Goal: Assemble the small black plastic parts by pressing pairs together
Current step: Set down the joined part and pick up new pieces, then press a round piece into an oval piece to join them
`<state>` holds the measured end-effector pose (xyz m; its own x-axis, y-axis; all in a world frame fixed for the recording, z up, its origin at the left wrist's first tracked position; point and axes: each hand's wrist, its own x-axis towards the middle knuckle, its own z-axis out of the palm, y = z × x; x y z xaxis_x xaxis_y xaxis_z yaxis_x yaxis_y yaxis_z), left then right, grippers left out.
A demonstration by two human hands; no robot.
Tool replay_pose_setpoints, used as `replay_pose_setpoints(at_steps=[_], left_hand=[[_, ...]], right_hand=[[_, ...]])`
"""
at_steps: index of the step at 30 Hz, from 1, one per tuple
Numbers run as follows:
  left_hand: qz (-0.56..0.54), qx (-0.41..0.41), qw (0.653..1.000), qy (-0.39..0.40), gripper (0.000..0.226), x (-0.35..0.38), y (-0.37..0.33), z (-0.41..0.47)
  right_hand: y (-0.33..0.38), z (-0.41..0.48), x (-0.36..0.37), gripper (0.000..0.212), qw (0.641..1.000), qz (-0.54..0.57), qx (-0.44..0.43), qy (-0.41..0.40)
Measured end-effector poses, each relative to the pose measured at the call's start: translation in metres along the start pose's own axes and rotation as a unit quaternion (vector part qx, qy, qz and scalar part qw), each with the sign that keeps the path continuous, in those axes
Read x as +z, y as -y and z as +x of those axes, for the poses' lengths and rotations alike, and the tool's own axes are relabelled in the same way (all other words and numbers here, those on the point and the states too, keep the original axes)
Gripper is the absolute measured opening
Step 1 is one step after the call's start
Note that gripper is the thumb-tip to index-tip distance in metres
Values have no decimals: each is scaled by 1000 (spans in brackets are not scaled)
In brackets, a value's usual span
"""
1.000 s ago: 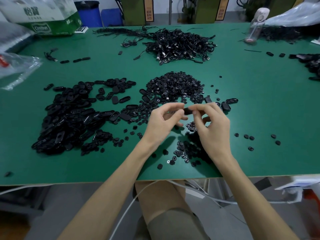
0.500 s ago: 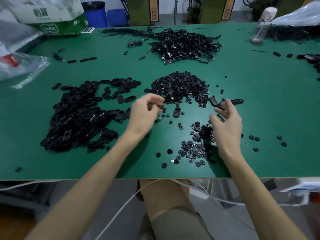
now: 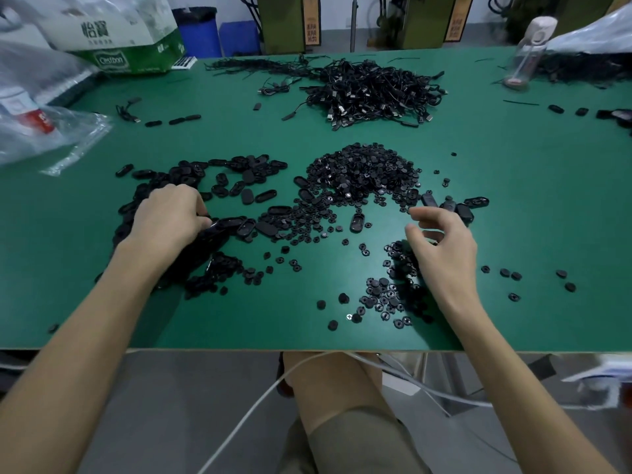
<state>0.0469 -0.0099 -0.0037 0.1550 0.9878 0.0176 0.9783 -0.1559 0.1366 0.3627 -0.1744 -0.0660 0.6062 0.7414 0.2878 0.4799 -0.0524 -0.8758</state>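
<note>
A wide heap of black oval shells (image 3: 191, 213) covers the left of the green table (image 3: 513, 186). My left hand (image 3: 169, 217) lies on that heap with its fingers curled down into the shells; what they hold is hidden. A mound of small round black parts (image 3: 362, 172) sits at the middle. One oval shell (image 3: 357, 222) lies alone between my hands. My right hand (image 3: 441, 244) hovers over a loose scatter of round parts (image 3: 386, 292), fingers loosely curled and empty. A few assembled pieces (image 3: 458, 206) lie just beyond it.
A tangle of black cables (image 3: 372, 87) fills the far middle. Clear plastic bags (image 3: 41, 124) and a green-and-white pack (image 3: 130, 39) crowd the left edge. A clear bottle (image 3: 523, 53) stands far right. A white cord (image 3: 260, 401) hangs below the table's near edge.
My hands came apart from the middle. The left hand swung left onto the shell heap. The right hand let go of its piece beside the assembled ones and drew back a little.
</note>
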Motion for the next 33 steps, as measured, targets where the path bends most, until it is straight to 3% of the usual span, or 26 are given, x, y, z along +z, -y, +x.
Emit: replay_pose_setpoints(at_steps=[4,10,18,23,33], left_hand=[[44,-27,996,70,33,4,-5,-7],[57,-3,998,0,50,18,-10,-10],[-24,8,996,-81,22,17,-6,-16],[-25,-18,997,-77,23,20,-1,-9],[-49,-25,996,-71,28,28,0,-9]], right_hand=[[0,0,0,20,1000,-2,-7,6],[-3,0,1,15,1000,-13,-9,26],[-8,2,8,20,984,-111,-89,104],[-8,0,12,37,958,-172,-144,178],[-10,-1,14,19,956,-184,-162,161]])
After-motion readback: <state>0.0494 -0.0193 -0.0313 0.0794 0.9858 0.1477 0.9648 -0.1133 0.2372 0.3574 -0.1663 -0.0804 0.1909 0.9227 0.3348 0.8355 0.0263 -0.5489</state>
